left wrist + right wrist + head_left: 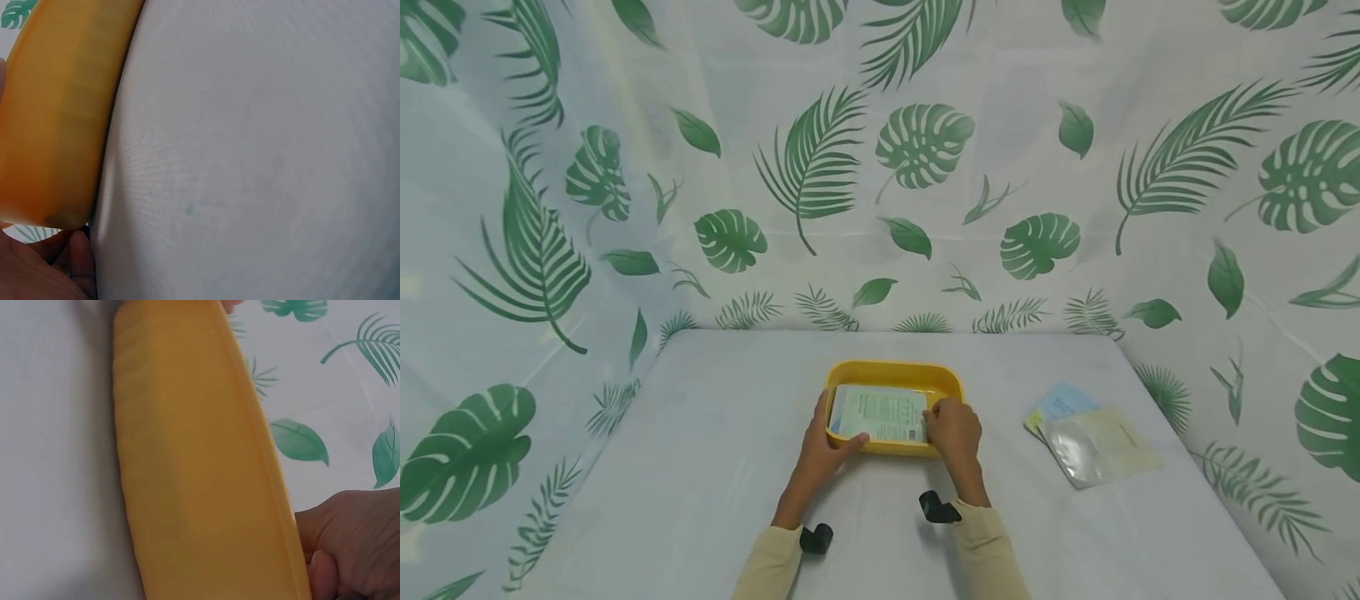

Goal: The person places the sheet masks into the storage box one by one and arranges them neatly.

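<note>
A yellow plastic tray (895, 448) sits on the white table. Inside it lies a flat pale-green packet (880, 412) with printed text and a small code in one corner; a bluish edge shows beneath its left side. My left hand (823, 446) grips the tray's near left corner, thumb over the front rim and fingers along the outer left side. My right hand (955, 429) is over the tray's right end, its curled fingers pinching at the packet's right edge. In the right wrist view the tray's front wall (194, 450) hides the packet, and the thumb (324, 575) shows beside the rim.
Several flat packets lie overlapping on the right of the table: a blue one (1067, 402), and a silver and beige one (1078, 450) on top. A white cloth with green leaf prints (917, 275) hangs behind and along both sides of the table (722, 417).
</note>
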Tool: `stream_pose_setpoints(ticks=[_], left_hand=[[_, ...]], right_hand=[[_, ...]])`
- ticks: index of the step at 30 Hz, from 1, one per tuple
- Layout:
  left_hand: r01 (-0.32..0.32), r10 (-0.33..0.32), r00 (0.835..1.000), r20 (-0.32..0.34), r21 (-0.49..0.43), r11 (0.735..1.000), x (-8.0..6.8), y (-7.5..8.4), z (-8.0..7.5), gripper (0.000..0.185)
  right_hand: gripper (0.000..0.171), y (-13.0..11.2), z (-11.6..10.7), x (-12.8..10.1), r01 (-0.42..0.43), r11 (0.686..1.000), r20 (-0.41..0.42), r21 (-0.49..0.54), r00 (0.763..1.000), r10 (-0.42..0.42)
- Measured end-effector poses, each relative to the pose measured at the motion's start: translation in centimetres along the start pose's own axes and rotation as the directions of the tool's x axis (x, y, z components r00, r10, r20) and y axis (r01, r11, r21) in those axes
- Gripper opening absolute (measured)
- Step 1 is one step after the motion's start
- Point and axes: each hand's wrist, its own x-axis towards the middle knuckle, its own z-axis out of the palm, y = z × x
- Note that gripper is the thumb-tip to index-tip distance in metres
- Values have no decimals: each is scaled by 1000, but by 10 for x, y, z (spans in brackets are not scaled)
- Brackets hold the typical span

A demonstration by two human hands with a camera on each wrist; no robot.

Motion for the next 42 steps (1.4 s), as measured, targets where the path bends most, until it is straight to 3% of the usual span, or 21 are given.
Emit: stream_pose_setpoints(ticks=[12, 19, 29, 33, 35, 38, 40, 42], left_hand=[[12, -12, 1000, 10, -7, 1000, -2, 3, 0, 111], [6, -6, 1000, 9, -28, 1000, 2, 2, 1, 111], [5, -5, 1000, -4, -28, 1000, 1, 2, 2, 113], [-1, 1, 1000, -2, -32, 999, 1, 3, 2, 112], [-4, 4, 1000, 2, -31, 999, 2, 3, 3, 112], [6, -6, 1000, 6, -26, 1000, 1, 2, 4, 112], [8, -8, 1000, -1, -26, 1000, 0, 2, 4, 112], [13, -13, 1000, -7, -24, 1000, -2, 2, 4, 112]], right_hand=[[19, -4, 5, -3, 45, 999, 8, -31, 999, -44], [30, -4, 10, -5, 90, 994, 14, -69, 996, -89], [34, -5, 13, -5, 89, 988, 41, -127, 996, -84], [34, -4, 13, -6, 85, 989, 12, -118, 996, -84], [33, -3, 14, -7, 85, 993, -45, -80, 995, -89], [29, 1, 15, -8, 95, 993, -173, 75, 982, -81], [26, 5, 16, -8, 133, 960, -265, 248, 962, -65], [24, 12, 17, -8, 186, 890, -355, 416, 934, -30]])
